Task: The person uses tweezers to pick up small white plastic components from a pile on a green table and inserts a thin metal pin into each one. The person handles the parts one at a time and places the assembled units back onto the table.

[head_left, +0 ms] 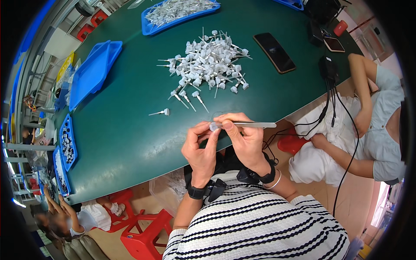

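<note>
My left hand (200,149) pinches a small white plastic pump head (213,126) between thumb and fingertips, just past the table's near edge. Closed round metal tweezers (265,125) is my right hand (249,141); their broad end points right and their tips meet the pump head, partly hidden by my fingers. Ahead lies a heap of similar white pump heads (212,60) with thin tubes. One single pump head (165,112) rests apart from the heap, to the left of my hands.
Blue trays line the green table (130,143): a full tray (149,28) at the back, stacked trays (91,76) at left, and small parts trays (74,149) nearer. A phone (274,53) lies right of the heap. Black cables (333,97) hang beside a seated person (364,125).
</note>
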`<state>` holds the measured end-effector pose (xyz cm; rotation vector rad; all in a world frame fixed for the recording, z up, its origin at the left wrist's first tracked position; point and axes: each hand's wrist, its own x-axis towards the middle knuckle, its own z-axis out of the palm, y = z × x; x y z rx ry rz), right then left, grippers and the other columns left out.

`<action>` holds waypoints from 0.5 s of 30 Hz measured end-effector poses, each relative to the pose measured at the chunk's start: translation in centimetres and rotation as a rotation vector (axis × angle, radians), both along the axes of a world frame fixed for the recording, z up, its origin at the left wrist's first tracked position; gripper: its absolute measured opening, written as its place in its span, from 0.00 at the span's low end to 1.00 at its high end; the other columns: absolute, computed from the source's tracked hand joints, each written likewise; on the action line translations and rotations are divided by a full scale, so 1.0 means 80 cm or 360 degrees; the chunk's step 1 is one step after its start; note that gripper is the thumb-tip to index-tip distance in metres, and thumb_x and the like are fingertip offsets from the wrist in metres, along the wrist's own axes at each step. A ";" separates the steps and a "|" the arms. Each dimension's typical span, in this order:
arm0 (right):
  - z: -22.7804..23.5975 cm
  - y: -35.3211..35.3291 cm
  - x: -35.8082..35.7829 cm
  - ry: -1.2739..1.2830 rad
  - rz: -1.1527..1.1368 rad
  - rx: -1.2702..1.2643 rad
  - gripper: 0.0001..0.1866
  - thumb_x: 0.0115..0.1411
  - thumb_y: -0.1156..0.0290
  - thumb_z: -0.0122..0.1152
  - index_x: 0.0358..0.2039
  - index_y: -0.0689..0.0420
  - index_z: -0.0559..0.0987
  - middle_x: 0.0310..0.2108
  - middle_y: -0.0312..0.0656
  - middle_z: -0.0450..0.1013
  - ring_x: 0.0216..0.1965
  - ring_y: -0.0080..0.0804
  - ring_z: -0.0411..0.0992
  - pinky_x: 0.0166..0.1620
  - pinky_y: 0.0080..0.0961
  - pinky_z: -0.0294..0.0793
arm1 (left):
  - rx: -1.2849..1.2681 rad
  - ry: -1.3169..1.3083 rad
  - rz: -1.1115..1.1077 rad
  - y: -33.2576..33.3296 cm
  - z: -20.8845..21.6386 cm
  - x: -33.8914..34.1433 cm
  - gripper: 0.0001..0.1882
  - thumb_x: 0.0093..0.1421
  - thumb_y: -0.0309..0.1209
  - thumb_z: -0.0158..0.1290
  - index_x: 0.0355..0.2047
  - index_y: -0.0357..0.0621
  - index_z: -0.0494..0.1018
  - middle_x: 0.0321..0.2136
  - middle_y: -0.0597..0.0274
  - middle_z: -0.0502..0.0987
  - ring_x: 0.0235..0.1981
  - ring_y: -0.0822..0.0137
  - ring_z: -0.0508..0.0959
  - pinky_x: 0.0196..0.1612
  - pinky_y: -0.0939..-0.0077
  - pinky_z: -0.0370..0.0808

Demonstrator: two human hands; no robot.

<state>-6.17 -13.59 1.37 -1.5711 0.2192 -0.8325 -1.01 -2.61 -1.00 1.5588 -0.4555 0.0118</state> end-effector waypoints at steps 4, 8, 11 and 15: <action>0.000 0.001 0.000 0.0018 -0.0028 -0.0098 0.09 0.66 0.72 0.59 0.36 0.66 0.82 0.36 0.44 0.80 0.31 0.31 0.78 0.34 0.22 0.76 | 0.0106 -0.0114 0.0039 0.001 0.003 0.000 0.13 0.54 0.19 0.64 0.39 0.34 0.75 0.39 0.52 0.81 0.35 0.69 0.82 0.39 0.77 0.82; 0.001 0.001 0.000 0.0005 -0.0045 -0.0123 0.09 0.66 0.73 0.58 0.36 0.66 0.82 0.35 0.44 0.80 0.30 0.31 0.78 0.33 0.22 0.76 | 0.0121 -0.0130 0.0040 0.002 0.005 0.000 0.13 0.54 0.19 0.64 0.40 0.34 0.75 0.40 0.52 0.81 0.35 0.68 0.82 0.38 0.77 0.82; 0.000 0.002 0.000 0.0010 -0.0043 -0.0079 0.09 0.66 0.73 0.58 0.36 0.66 0.82 0.35 0.44 0.80 0.30 0.30 0.78 0.32 0.22 0.75 | 0.0127 -0.0146 0.0041 0.001 0.005 -0.001 0.13 0.54 0.19 0.64 0.40 0.34 0.75 0.40 0.52 0.81 0.35 0.68 0.82 0.38 0.77 0.82; 0.004 0.000 -0.001 -0.0006 -0.0066 -0.0148 0.08 0.66 0.74 0.58 0.35 0.66 0.82 0.34 0.44 0.81 0.28 0.29 0.78 0.31 0.22 0.75 | 0.0133 -0.0152 0.0039 0.001 0.007 -0.001 0.13 0.55 0.19 0.64 0.40 0.34 0.75 0.40 0.52 0.81 0.35 0.68 0.82 0.38 0.76 0.82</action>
